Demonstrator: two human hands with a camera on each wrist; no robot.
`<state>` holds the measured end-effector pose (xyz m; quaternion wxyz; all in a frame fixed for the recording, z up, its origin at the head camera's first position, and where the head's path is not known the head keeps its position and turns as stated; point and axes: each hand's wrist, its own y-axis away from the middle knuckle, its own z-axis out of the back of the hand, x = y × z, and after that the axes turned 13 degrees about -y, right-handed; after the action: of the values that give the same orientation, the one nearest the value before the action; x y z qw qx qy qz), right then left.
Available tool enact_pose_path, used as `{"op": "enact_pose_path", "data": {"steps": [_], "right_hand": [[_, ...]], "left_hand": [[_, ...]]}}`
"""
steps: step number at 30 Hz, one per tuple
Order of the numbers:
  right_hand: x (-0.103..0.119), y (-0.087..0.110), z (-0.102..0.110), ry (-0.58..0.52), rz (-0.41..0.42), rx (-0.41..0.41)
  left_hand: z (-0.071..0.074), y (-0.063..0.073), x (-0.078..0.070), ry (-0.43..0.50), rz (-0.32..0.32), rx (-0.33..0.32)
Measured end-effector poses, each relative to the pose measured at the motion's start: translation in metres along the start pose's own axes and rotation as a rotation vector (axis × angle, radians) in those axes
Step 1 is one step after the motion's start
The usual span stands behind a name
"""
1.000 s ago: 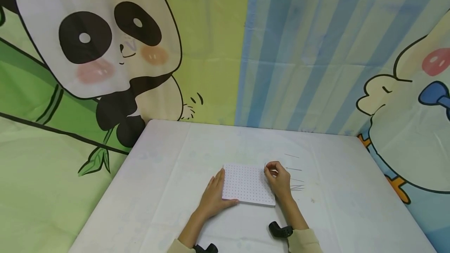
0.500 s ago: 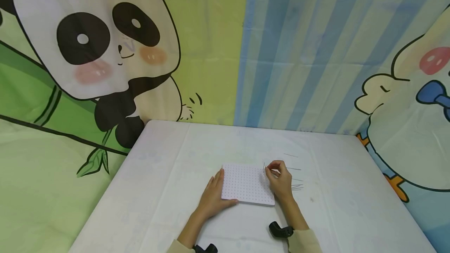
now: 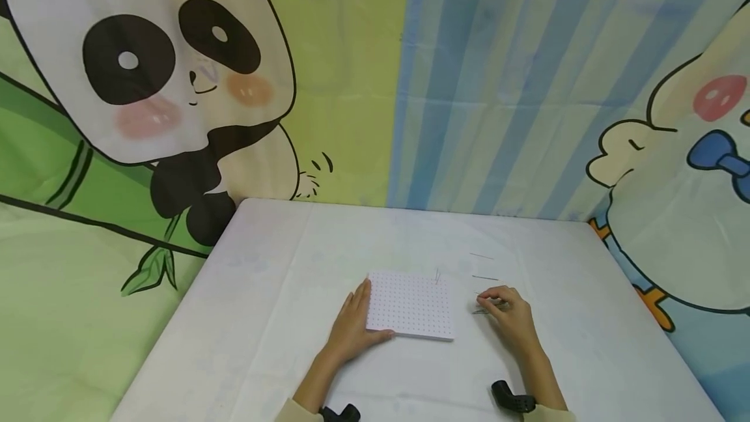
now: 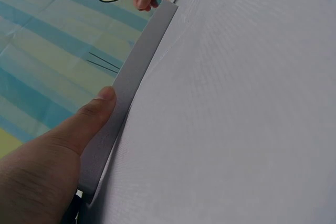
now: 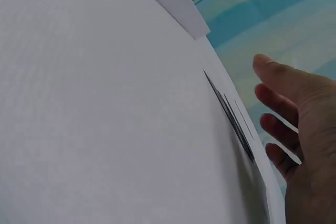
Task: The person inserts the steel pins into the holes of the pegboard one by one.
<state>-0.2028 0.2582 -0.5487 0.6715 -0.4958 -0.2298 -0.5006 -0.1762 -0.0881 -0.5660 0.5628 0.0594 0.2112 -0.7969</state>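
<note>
A white pegboard [image 3: 409,305] with rows of small holes lies on the table. My left hand [image 3: 351,325] rests against its near-left corner, fingers straight along the left side; the thumb [image 4: 97,111] lies on the front edge in the left wrist view. Two thin dark pins [image 3: 437,277] stand upright near the board's back right corner. To the right of the board, my right hand [image 3: 511,318] hovers just above several loose pins [image 5: 231,116] on the table. Its fingers are loosely bent and apart in the right wrist view, with nothing seen between them.
Farther back on the white table [image 3: 281,344], a single pin [image 3: 482,256] and another dark pin [image 3: 485,277] lie apart from the bunch. A printed curtain [image 3: 346,83] with cartoon animals hangs behind the table.
My right hand has let go of a pin at the board's back right corner, leaving two standing there. It has moved right and nearer, over the loose pins. My left hand stays put.
</note>
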Motion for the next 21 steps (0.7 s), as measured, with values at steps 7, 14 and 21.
{"op": "enact_pose_path", "data": {"steps": [7,14,21], "right_hand": [[-0.016,0.007,0.016,0.060,-0.043,0.099],[-0.025,0.010,0.016,0.057,0.024,0.123],[-0.027,0.009,0.014,0.068,0.057,0.114]], "left_hand": [[0.001,0.001,-0.001,0.014,0.003,0.009],[0.001,0.000,-0.001,0.007,0.013,0.021],[0.002,-0.001,-0.002,0.000,0.018,0.016]]}}
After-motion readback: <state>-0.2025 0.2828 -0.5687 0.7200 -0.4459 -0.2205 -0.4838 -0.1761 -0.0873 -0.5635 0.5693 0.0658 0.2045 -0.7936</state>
